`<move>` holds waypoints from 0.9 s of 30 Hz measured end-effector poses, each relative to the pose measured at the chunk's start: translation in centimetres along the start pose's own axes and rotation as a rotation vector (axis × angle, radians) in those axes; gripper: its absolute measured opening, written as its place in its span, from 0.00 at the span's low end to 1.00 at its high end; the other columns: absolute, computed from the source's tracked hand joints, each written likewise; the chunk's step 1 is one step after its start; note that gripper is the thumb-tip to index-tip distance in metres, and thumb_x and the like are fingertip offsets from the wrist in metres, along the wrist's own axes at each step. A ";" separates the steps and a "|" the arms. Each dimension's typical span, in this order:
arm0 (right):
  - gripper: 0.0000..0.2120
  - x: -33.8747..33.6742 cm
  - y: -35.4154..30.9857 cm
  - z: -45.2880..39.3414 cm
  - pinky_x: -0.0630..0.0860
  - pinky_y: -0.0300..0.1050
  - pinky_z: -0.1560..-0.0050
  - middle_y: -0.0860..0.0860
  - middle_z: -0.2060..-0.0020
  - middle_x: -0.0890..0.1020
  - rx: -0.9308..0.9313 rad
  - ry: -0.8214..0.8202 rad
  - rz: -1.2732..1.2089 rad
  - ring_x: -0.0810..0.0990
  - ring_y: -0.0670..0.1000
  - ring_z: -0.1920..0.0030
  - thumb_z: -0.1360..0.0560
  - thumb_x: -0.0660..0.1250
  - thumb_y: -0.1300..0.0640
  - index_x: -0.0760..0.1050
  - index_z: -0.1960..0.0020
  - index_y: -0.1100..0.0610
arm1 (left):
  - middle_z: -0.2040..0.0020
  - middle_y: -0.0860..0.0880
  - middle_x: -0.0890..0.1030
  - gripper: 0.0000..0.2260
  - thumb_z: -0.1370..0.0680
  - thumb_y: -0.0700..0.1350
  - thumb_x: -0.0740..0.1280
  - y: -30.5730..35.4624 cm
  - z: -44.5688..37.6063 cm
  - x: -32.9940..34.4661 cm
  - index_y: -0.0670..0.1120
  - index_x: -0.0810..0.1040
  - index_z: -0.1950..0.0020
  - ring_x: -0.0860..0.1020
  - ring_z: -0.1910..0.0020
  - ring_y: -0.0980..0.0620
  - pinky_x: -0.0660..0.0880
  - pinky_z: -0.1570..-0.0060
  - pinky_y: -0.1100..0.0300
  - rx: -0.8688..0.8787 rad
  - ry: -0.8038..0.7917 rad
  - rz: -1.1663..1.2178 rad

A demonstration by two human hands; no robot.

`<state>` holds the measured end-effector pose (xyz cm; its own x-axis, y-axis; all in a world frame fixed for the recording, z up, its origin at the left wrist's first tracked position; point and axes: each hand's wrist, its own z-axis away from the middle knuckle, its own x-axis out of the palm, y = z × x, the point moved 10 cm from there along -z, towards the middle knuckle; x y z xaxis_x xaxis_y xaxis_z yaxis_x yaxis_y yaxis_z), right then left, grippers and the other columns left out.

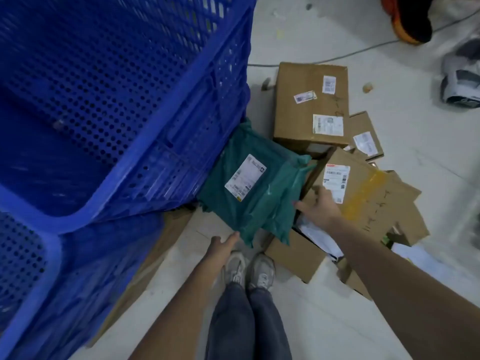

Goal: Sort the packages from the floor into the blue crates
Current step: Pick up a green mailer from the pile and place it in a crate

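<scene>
On the pale floor [298, 40], at the centre of the head view, a dark green plastic mailer bag [255, 183] with a white shipping label [245, 176] is seen lying against the outer wall of a large blue perforated plastic crate [124, 105], which fills the nine to twelve o'clock part of the view. The left hand [223, 246] is held at the bag's six o'clock corner, fingers extended and touching its edge, the grip spread and not closed on anything. The right hand [318, 207] is laid flat, fingers spread, at the bag's three o'clock edge, where a tilted brown cardboard box [368, 196] with a white barcode label and a yellow tape strip adjoins it. A larger brown cardboard carton [311, 105] with three white stickers is seen at one o'clock, just beyond the bag. A second blue crate [33, 268] is stacked below the first at eight o'clock. Two grey trainers [249, 270] and blue jeans are visible at six o'clock.
</scene>
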<state>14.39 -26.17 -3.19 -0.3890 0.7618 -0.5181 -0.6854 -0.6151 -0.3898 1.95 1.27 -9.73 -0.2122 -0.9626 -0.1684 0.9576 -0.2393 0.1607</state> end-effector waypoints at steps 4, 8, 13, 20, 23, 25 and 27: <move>0.32 -1.8 -2.8 -4.4 0.68 0.48 0.41 0.55 0.38 0.69 -0.155 0.209 0.054 0.70 0.56 0.37 0.29 0.70 0.46 0.64 0.31 0.58 | 0.34 0.45 0.71 0.36 0.27 0.63 0.65 0.3 -4.9 1.3 0.44 0.61 0.27 0.74 0.45 0.48 0.77 0.56 0.57 -0.033 -0.039 0.212; 0.25 -2.5 -6.2 -8.4 0.69 0.52 0.38 0.57 0.39 0.73 -0.307 0.330 0.021 0.71 0.57 0.38 0.26 0.64 0.46 0.70 0.35 0.59 | 0.47 0.47 0.79 0.25 0.28 0.62 0.67 0.8 -8.8 2.2 0.46 0.73 0.40 0.79 0.56 0.49 0.80 0.61 0.57 -0.044 -0.098 0.450; 0.28 -1.0 -6.4 -14.2 0.72 0.48 0.46 0.54 0.45 0.80 -0.137 0.133 0.070 0.77 0.56 0.48 0.31 0.58 0.34 0.76 0.41 0.52 | 0.48 0.46 0.81 0.17 0.27 0.59 0.68 1.7 -12.5 3.2 0.48 0.76 0.48 0.79 0.48 0.45 0.78 0.49 0.49 -0.018 -0.179 0.656; 0.43 2.6 -4.9 -16.3 0.78 0.47 0.56 0.49 0.44 0.69 -0.006 -0.198 0.113 0.75 0.51 0.53 0.36 0.66 0.30 0.59 0.28 0.50 | 0.37 0.42 0.77 0.29 0.29 0.58 0.71 1.7 -14.1 4.8 0.47 0.71 0.32 0.77 0.40 0.41 0.73 0.39 0.43 -0.064 -0.267 0.900; 0.43 2.4 -3.9 -16.8 0.75 0.50 0.46 0.52 0.40 0.72 -0.004 -0.226 0.058 0.75 0.53 0.46 0.37 0.68 0.31 0.60 0.30 0.50 | 0.35 0.43 0.76 0.33 0.32 0.59 0.72 2.3 -14.6 5.2 0.49 0.69 0.30 0.76 0.38 0.41 0.72 0.38 0.42 -0.036 -0.321 0.952; 0.44 2.5 -3.5 -17.1 0.73 0.48 0.46 0.53 0.40 0.73 -0.005 -0.209 0.040 0.75 0.54 0.46 0.38 0.69 0.32 0.60 0.29 0.52 | 0.35 0.42 0.76 0.34 0.33 0.59 0.72 2.6 -14.5 5.4 0.50 0.69 0.30 0.76 0.38 0.40 0.71 0.37 0.41 -0.020 -0.369 0.990; 0.46 2.7 -3.2 -17.1 0.71 0.47 0.47 0.53 0.38 0.73 -0.008 -0.206 0.016 0.75 0.54 0.45 0.38 0.69 0.32 0.60 0.28 0.54 | 0.35 0.43 0.77 0.31 0.31 0.59 0.71 2.7 -14.4 5.4 0.51 0.70 0.30 0.76 0.38 0.41 0.72 0.38 0.42 -0.002 -0.365 1.005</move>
<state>26.11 -25.61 -16.36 -0.5180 0.7767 -0.3584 -0.6732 -0.6286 -0.3894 6.19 -2.70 -24.17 0.6294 -0.6979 0.3418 0.7260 0.6849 0.0616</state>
